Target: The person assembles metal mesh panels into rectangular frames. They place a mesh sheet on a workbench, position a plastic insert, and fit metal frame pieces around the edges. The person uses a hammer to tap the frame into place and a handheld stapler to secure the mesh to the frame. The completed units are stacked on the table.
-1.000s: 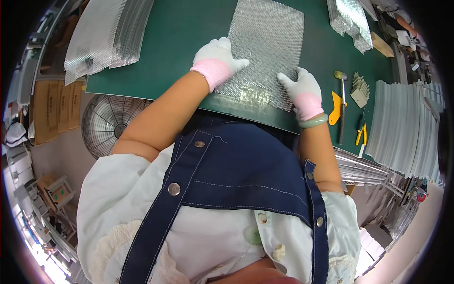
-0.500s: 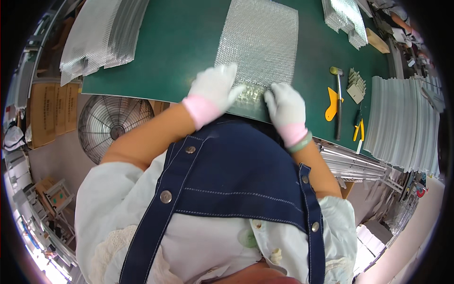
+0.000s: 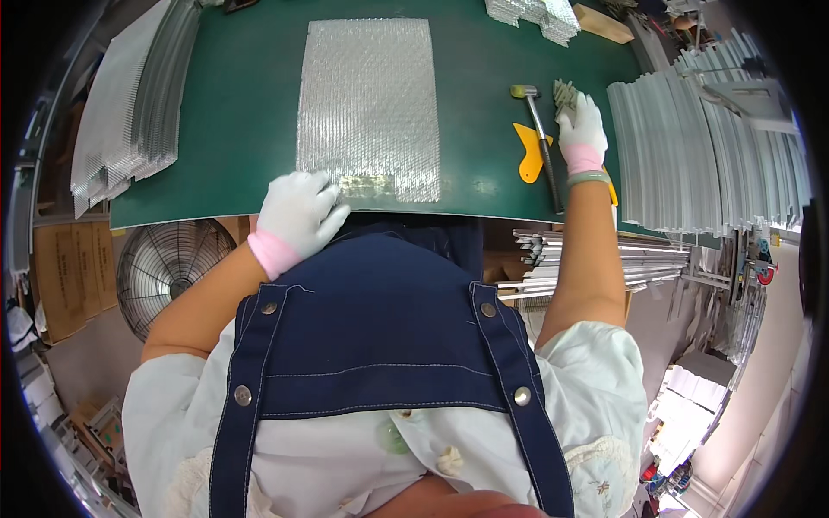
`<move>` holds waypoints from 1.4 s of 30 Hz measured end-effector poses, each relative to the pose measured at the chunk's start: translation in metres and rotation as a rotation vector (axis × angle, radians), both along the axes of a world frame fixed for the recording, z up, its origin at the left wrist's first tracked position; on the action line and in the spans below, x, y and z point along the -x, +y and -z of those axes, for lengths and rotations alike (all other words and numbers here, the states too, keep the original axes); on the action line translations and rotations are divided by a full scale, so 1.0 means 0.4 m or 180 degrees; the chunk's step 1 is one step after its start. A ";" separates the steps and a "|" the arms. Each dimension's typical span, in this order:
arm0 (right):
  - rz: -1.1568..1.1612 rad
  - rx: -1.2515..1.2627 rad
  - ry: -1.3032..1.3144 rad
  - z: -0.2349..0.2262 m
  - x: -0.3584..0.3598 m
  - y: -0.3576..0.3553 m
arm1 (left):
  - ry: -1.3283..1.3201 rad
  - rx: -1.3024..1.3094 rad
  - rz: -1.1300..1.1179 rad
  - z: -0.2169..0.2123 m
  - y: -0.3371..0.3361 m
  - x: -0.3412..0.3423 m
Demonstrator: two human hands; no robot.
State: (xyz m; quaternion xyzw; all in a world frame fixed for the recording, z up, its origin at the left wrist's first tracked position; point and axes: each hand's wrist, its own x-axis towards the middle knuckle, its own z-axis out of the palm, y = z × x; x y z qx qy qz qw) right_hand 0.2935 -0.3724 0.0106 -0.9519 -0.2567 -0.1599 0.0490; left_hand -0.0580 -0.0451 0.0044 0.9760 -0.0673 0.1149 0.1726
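A silvery honeycomb sheet (image 3: 370, 95) lies flat on the green table, with a notch in its near edge. A clear strip (image 3: 367, 186) shows at that notch. My left hand (image 3: 298, 214), in a white glove with a pink cuff, rests by the sheet's near left corner, fingers apart and nothing in them. Over at the right, my gloved right hand (image 3: 583, 129) reaches onto a small pile of beige pieces (image 3: 565, 93). Its thumb and fingers look apart, and they partly cover the pile.
Left of my right hand lie a hammer (image 3: 537, 121) and a yellow scraper (image 3: 529, 154). Stacked honeycomb sheets (image 3: 129, 112) stand at the left, and pale strips (image 3: 665, 155) at the right. A wooden block (image 3: 603, 24) sits far right. Below the table edge is a fan (image 3: 177, 268).
My right hand has left the sheet's near edge and gone right to the beige pieces. My left hand has come off the sheet toward its near left corner. The whole view has shifted.
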 end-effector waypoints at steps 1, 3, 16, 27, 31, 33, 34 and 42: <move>0.0497 0.0396 0.0387 0.009 -0.017 -0.034 | 0.0047 0.0073 0.0040 -0.007 -0.009 0.013; 0.0010 0.0678 -0.0074 0.098 -0.037 -0.126 | -0.0200 0.0274 -0.0092 -0.007 -0.020 0.037; -0.0446 -0.1817 0.1616 -0.139 0.173 -0.023 | 0.1621 0.6639 -0.1975 0.180 -0.089 0.151; 0.0106 -0.4104 0.6290 0.161 0.748 0.199 | 0.0767 0.6024 -0.2070 0.185 -0.135 0.141; 0.0344 -0.3897 0.5992 0.158 0.758 0.229 | 0.0734 0.6193 -0.1925 0.217 -0.137 0.148; 0.0483 -0.3853 0.5862 0.151 0.764 0.231 | 0.0736 0.6256 -0.1854 0.222 -0.136 0.152; 0.0554 -0.3826 0.5798 0.148 0.766 0.231 | 0.0746 0.6272 -0.1872 0.225 -0.135 0.149; 0.0185 -0.3849 0.6078 0.141 0.774 0.220 | 0.0846 0.6279 -0.1932 0.214 -0.135 0.150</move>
